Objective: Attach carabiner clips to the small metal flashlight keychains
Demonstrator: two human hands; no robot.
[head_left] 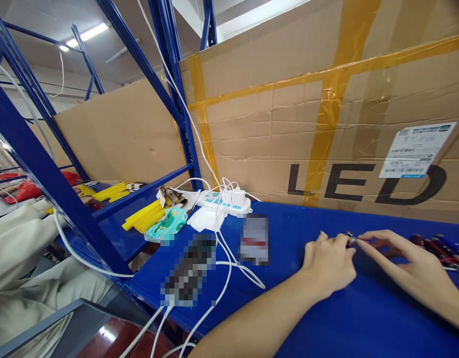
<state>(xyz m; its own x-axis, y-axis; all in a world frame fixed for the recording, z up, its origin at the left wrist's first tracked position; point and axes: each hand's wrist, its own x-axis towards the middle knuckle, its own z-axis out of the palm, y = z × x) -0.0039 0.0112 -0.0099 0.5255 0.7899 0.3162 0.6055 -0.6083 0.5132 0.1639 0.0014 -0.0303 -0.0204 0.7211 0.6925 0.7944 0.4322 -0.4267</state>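
Perhaps the small part (350,239), pinched by left hand (329,263) and right hand (410,261) near the cardboard (259,144), drops if either grip loosens.

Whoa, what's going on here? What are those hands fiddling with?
At a blue table, somebody's left hand seems to hold a small shiny thing, and the right hand has its fingertips right up at it. It's too small and covered to tell what it is. Slim red and blue things lie beside the right hand.
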